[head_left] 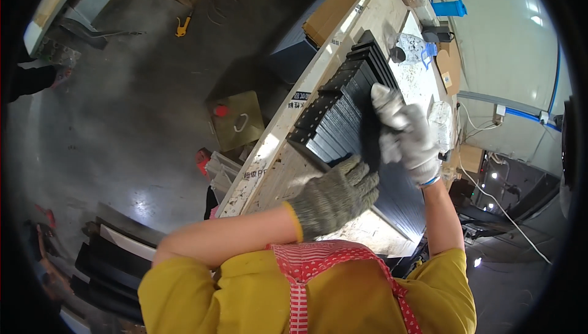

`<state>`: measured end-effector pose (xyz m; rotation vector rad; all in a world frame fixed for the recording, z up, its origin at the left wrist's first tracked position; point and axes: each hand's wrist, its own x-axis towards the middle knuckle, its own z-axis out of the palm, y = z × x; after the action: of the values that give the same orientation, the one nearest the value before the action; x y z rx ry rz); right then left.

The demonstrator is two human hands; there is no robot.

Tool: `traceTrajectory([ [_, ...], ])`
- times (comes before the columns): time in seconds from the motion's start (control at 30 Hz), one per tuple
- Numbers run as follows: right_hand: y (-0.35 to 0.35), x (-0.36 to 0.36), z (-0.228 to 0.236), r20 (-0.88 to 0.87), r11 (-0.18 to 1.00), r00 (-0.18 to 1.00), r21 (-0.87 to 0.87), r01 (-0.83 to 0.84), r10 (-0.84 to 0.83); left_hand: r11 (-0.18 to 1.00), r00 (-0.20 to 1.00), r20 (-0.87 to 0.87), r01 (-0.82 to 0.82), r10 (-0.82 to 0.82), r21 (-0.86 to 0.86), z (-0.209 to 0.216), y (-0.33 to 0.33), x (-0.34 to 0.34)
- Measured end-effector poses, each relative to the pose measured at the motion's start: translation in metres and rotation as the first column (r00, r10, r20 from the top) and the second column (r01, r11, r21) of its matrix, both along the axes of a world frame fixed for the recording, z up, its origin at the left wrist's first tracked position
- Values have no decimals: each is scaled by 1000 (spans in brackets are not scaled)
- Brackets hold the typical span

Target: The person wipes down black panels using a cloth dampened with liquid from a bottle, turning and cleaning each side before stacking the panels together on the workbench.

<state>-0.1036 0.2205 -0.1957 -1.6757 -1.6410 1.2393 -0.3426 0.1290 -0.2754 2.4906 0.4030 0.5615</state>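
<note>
My left hand (340, 196), in a grey knit glove with a yellow cuff, lies with its fingers stretched out against the near end of a dark panel (369, 132). My right hand (421, 156), in a whitish glove with a blue cuff edge, is over the right side of that panel, its fingers bent. A pale, smudged bunch at its fingertips may be cloth or glove fingers; I cannot tell which. Beside the panel on the left stands a row of black flat pieces (334, 122) with dotted ends. A dark, smooth panel surface (398, 196) extends below my right hand.
The long workbench (269, 184) runs diagonally away. Toward its far end are a clear plastic jug (411, 49), a blue cup (450, 8) and cardboard. A yellowish can (239, 121) and a yellow air gun (182, 26) are on the left. A white cable (490, 196) hangs at right.
</note>
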Motion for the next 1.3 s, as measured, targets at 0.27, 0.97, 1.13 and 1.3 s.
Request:
traceTrajectory([
  [0.27, 73, 94, -37, 809, 915, 434, 389, 106, -395, 528, 539, 451, 13, 712, -849, -54, 91, -68],
  [0.97, 55, 128, -83, 815, 939, 475, 235, 252, -331, 974, 826, -535, -227, 178, -26, -2, 302, 118],
  [1.13, 58, 152, -68, 538, 919, 747, 180, 350, -390, 976, 859, -472, -219, 199, 13, -13, 297, 130],
  [1.3, 51, 144, -54, 331, 880, 831, -6, 476, -447, 993, 948, -306, -105, 84, -52, -19, 292, 116],
])
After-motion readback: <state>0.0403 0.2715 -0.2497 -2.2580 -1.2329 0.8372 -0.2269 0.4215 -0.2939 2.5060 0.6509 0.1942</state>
